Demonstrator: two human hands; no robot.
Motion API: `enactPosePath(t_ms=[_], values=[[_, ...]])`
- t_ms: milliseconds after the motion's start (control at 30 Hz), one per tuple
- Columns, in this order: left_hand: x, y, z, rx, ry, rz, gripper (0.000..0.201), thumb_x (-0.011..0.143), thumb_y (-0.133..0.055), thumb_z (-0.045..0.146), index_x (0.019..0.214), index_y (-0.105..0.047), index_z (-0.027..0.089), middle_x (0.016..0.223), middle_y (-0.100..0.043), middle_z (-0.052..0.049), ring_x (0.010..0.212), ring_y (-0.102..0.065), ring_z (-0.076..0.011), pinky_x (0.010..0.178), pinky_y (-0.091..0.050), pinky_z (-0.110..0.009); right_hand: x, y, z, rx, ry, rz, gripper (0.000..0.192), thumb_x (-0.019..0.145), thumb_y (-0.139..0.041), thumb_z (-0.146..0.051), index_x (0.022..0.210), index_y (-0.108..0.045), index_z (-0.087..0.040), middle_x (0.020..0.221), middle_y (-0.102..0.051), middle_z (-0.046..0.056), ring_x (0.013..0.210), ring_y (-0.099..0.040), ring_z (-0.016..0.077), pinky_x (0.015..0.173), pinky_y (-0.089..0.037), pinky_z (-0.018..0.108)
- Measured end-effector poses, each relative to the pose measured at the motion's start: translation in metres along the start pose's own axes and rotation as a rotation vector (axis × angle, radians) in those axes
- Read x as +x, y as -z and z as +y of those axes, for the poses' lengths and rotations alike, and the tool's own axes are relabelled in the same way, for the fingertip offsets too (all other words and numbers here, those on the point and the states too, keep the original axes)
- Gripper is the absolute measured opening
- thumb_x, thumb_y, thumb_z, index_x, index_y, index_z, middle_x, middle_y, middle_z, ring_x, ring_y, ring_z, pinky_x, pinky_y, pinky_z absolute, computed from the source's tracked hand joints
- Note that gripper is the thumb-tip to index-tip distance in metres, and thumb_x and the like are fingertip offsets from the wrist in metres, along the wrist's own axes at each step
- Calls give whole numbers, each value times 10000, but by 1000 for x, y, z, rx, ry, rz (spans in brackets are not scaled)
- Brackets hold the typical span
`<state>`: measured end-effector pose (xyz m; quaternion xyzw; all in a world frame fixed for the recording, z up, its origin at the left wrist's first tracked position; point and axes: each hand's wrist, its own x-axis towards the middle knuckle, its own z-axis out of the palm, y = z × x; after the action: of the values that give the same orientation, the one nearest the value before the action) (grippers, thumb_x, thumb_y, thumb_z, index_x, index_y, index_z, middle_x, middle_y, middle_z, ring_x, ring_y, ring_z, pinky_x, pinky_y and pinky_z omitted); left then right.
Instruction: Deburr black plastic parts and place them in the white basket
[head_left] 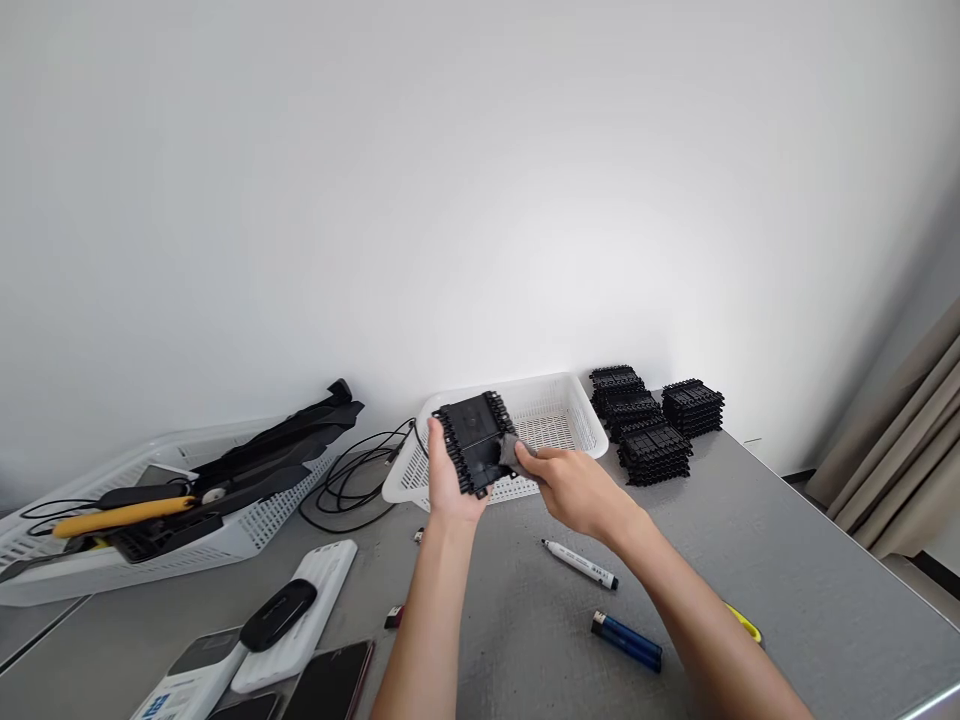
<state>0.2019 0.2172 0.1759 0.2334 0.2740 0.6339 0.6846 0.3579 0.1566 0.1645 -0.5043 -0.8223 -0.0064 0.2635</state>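
My left hand point(448, 485) grips a flat black plastic tray part point(474, 438) with toothed edges, holding it tilted up over the table. My right hand point(571, 487) presses a small grey cloth point(511, 452) against the part's right side. Both hands hover just in front of a white perforated basket point(559, 420). To the right, three stacks of the same black parts point(651, 422) stand near the wall.
A second white basket point(247, 530) at left holds black pieces, cables and a yellow-handled tool point(124, 515). A white marker point(581, 564), a blue pen point(627, 641), a power bank point(304, 625), phones and a black cable point(352, 480) lie on the grey table. A curtain hangs at right.
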Motion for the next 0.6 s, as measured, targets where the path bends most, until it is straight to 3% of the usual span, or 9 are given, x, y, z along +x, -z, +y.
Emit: enactPosePath(t_ms=[133, 267, 333, 400, 467, 600], values=[[2, 5, 9, -25, -27, 8, 455, 921, -435, 560, 1137, -674, 239, 925, -756, -34, 794, -722, -177, 736, -583, -273, -7, 16, 5, 190, 13, -76, 495, 776, -450, -52, 1116, -741, -265, 761, -720, 31, 595, -580, 179, 543, -350, 261], [-1, 2, 3, 34, 46, -44, 499, 889, -495, 566, 1161, -670, 185, 940, -755, -84, 909, -719, -231, 791, -584, -316, -4, 22, 17, 297, -192, 218, 482, 838, -416, -127, 1218, -694, -230, 857, -730, 46, 562, -526, 164, 547, -374, 275], [-4, -1, -2, 58, 99, -76, 514, 882, -507, 566, 1168, -668, 169, 958, -755, -100, 946, -714, -249, 823, -580, -336, -1, 20, 20, 320, -228, 371, 509, 869, -390, -152, 1323, -615, -198, 852, -704, 59, 596, -519, 171, 565, -391, 281], [-6, -4, -7, 81, 147, -108, 528, 883, -505, 563, 1185, -660, 159, 981, -753, -112, 956, -712, -257, 839, -577, -349, 2, 14, 19, 321, -225, 439, 528, 898, -361, -163, 1394, -540, -189, 855, -673, 65, 653, -535, 181, 600, -412, 283], [-9, -8, -11, 100, 184, -141, 540, 892, -489, 560, 1204, -650, 149, 989, -752, -120, 954, -712, -260, 844, -576, -357, 5, 8, 14, 262, -217, 402, 549, 917, -343, -161, 1451, -464, -204, 885, -654, 64, 687, -547, 184, 618, -414, 279], [-12, -12, -11, 104, 175, -138, 534, 923, -423, 548, 1173, -663, 141, 926, -757, -118, 891, -722, -247, 782, -588, -328, 7, 3, -1, 29, -216, 190, 607, 912, -348, -138, 1517, -334, -192, 889, -647, 67, 675, -555, 194, 565, -356, 275]])
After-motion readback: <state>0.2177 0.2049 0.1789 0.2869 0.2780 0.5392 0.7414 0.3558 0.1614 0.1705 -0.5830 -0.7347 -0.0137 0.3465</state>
